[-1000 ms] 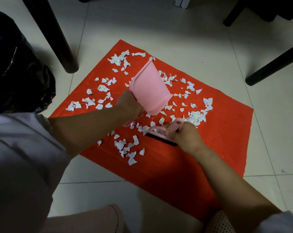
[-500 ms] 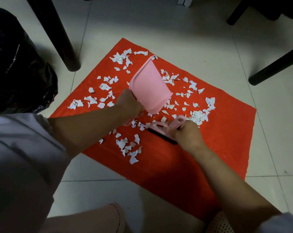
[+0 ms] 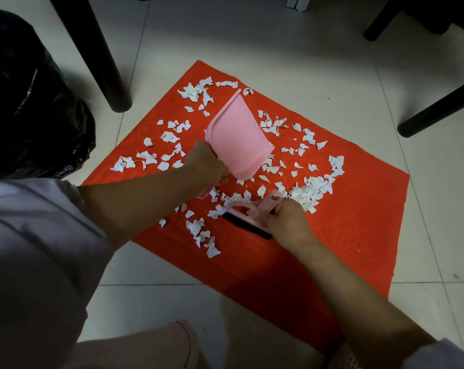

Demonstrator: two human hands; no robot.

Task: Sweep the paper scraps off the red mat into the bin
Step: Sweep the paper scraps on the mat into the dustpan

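left hand [image 3: 207, 166]: fingers wrapped round the pink dustpan [image 3: 239, 139] handle, pan tipped up over mid-mat
right hand [image 3: 286, 225]: fingers clamped on the brush [image 3: 245, 221], bristles down on the mat
scraps [image 3: 313, 190]: all over the mat [image 3: 345, 235], thickest near its right edge
bin [image 3: 25, 102]: black bag, off the mat's left corner

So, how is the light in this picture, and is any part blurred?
Head view: bright floor at top, dark toward the bottom; glare streaks on the black bin bag; right hand and brush slightly smeared; straight lines bend near the edges.
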